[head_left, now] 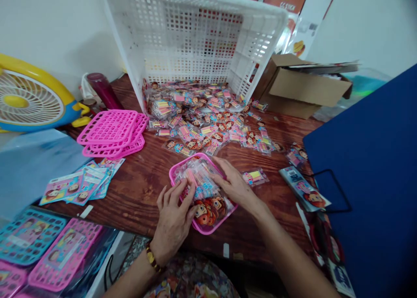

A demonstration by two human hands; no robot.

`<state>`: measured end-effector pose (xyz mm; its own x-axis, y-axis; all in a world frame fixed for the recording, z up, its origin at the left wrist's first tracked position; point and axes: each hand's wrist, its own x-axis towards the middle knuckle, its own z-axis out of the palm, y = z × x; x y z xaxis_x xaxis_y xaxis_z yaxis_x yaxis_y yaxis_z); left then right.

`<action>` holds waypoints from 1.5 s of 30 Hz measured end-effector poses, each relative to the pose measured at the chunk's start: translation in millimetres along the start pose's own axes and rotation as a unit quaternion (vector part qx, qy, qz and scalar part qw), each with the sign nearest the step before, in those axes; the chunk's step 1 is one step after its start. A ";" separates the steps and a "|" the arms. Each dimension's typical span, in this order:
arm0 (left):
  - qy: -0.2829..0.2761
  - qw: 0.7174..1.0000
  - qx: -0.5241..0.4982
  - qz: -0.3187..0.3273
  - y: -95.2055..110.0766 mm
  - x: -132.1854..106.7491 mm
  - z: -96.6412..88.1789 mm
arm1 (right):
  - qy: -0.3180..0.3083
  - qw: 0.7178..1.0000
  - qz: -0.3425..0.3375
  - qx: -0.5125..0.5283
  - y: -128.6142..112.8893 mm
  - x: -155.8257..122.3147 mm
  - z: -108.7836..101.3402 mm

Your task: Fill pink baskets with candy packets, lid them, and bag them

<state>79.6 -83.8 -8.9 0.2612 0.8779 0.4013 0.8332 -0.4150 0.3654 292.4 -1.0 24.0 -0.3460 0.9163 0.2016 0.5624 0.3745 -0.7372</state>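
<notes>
A small pink tray (208, 230) sits on the wooden table (143, 189), filled with a stack of clear-wrapped cartoon sticker packets (203, 187). My left hand (172, 215) rests at the tray's left side, fingers spread and pressing on the packets. My right hand (233, 183) lies flat on the stack from the right, fingers stretched over it. Neither hand grips anything that I can see.
A tipped white basket (195, 33) spills a pile of loose packets (208, 117) behind the tray. Empty pink trays (112, 133) are stacked at left, cards (81, 183) near them. A fan (29, 96), cardboard box (306, 87) and blue bag (374, 172) border the table.
</notes>
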 end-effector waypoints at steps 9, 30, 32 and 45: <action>0.014 0.997 -0.058 -0.040 3.5 -1.3 -0.9 | -0.060 0.983 0.060 -0.165 -24.8 -1.9 -22.9; 0.009 0.996 -0.076 -0.037 3.6 -4.8 13.3 | 0.012 0.995 0.067 -0.068 -8.6 -2.2 -8.7; 0.003 0.998 -0.049 -0.030 4.0 -2.7 11.1 | 0.001 0.993 0.055 -0.105 -16.5 -3.0 -15.3; -0.028 0.998 0.046 -0.022 8.8 2.3 3.0 | -0.042 0.979 -0.038 -0.195 -17.4 -10.0 22.9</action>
<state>89.1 -84.7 -7.3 0.2486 0.9078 0.3378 0.8853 -0.3545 0.3009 268.9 -20.0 20.1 -0.4491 0.8750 0.1807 0.7708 0.4817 -0.4169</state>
